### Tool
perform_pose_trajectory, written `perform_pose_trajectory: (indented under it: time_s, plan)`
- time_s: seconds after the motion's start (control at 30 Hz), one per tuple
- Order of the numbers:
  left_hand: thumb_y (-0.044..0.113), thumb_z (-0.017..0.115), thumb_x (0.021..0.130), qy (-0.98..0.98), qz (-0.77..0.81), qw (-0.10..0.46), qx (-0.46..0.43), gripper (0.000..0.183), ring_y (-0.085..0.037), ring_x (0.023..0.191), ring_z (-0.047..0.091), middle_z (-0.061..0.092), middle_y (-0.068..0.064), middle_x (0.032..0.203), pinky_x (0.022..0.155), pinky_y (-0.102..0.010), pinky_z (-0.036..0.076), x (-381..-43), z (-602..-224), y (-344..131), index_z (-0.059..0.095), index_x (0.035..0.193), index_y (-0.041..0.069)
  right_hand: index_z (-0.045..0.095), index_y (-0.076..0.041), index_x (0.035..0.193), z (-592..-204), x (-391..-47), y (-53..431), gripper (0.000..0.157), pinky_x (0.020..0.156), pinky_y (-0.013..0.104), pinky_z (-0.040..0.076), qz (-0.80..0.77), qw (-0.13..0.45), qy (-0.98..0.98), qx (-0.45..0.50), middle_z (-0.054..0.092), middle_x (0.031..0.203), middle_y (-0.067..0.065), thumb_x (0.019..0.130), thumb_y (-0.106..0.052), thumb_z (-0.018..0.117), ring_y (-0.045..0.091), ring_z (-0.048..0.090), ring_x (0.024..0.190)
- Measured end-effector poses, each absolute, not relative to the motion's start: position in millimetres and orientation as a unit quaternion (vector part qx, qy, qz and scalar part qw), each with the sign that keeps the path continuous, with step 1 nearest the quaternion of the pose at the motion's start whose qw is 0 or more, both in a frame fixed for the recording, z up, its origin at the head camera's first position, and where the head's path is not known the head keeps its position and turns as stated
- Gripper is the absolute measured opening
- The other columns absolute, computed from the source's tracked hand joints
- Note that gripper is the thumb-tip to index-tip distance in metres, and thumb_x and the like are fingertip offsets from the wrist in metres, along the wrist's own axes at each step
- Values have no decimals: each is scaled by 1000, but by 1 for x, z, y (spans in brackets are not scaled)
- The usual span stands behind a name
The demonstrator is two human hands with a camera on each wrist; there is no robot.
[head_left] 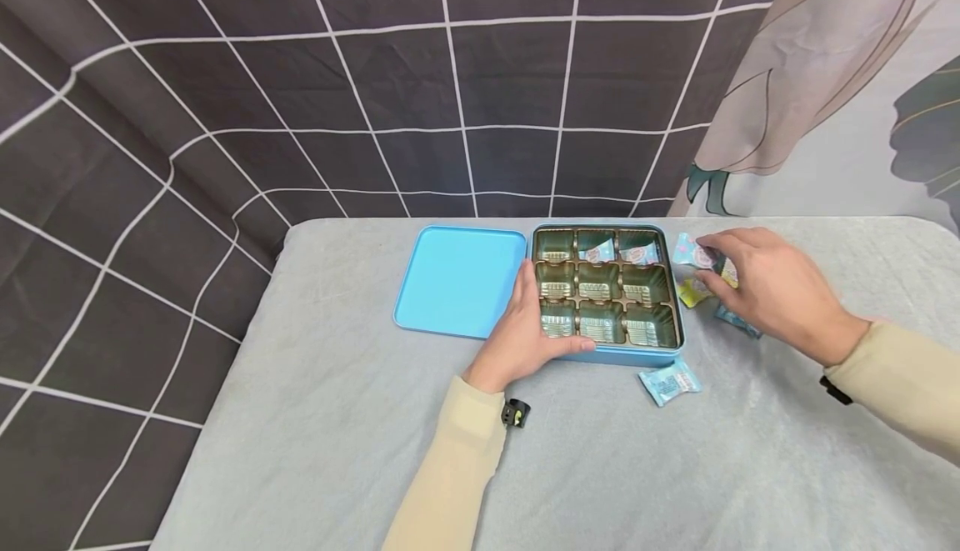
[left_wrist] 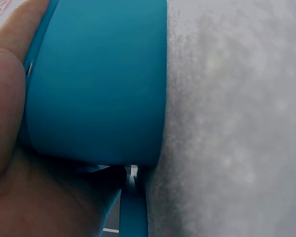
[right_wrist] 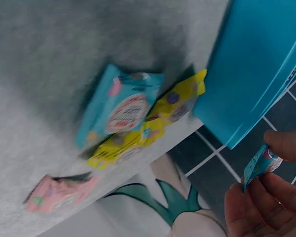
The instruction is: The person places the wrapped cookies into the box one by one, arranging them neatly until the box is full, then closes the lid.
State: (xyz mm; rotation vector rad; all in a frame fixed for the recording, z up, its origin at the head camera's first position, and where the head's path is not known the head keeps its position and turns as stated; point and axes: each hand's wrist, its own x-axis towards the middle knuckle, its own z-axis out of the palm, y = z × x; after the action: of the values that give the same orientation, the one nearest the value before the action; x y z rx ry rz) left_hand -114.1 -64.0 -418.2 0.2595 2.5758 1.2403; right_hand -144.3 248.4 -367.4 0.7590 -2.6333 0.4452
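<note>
A blue tin (head_left: pixel 633 357) holds a gold plastic tray (head_left: pixel 577 304) of small compartments. Wrapped candies lie in the back row, one in the middle compartment (head_left: pixel 597 252) and another in the right compartment (head_left: pixel 640 254). My left hand (head_left: pixel 517 338) rests against the tin's front left corner, fingers straight along its left side, thumb across the front edge. To the right of the tin, my right hand (head_left: pixel 772 284) pinches a light blue wrapped candy (right_wrist: pixel 261 165) between thumb and fingers, raised above the table in the right wrist view.
The blue lid (head_left: pixel 457 280) lies left of the tin. One blue candy (head_left: pixel 670 382) is in front of it. Under the right hand lie a blue candy (right_wrist: pixel 126 108), yellow candies (right_wrist: pixel 121 148) and a pink candy (right_wrist: pixel 61 192). A dark checked cloth (head_left: pixel 397 76) hangs behind the table.
</note>
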Motion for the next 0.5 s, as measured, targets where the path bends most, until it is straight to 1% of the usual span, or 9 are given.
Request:
perform_pose_trajectory:
  time_s: [0.17, 0.33, 0.5]
  plan:
    - [61, 83, 72, 890, 426, 134, 89, 139, -19, 153, 7, -15, -1, 168, 118, -42, 28, -114, -419, -64, -15, 160, 17, 66, 6, 114, -366, -146, 237, 44, 88, 55, 48, 164, 176, -932, 271, 70, 106, 23, 76, -8, 83, 42, 62, 104]
    - [62, 83, 72, 890, 425, 137, 88, 139, -20, 153, 7, -16, -1, 168, 118, -42, 28, -114, -419, -64, -16, 160, 19, 64, 5, 119, -365, -148, 227, 46, 88, 58, 48, 173, 165, -934, 265, 69, 111, 25, 78, -8, 82, 44, 61, 108]
    - [64, 81, 73, 891, 422, 139, 90, 138, -20, 153, 8, -16, -1, 168, 117, -42, 29, -114, -419, -64, -17, 159, 20, 66, 3, 117, -363, -150, 217, 43, 88, 57, 50, 173, 163, -936, 260, 70, 112, 22, 79, -8, 83, 42, 62, 110]
